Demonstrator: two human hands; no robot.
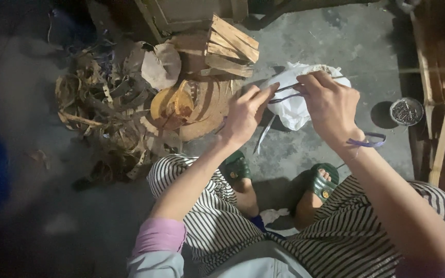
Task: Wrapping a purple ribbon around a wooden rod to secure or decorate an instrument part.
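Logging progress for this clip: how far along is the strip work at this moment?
Done: nothing finished shows; a heap of loose strips lies by the round wooden block. In hand: the left hand and right hand pinch one thin purple strip above a white bag. Left: cannot tell.

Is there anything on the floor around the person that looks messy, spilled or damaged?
Yes. A loose tangle of brown strips sprawls across the concrete floor at the left, unsorted. Split wood pieces lie stacked unevenly behind it. The small tin of nails stands upright, nothing spilled.
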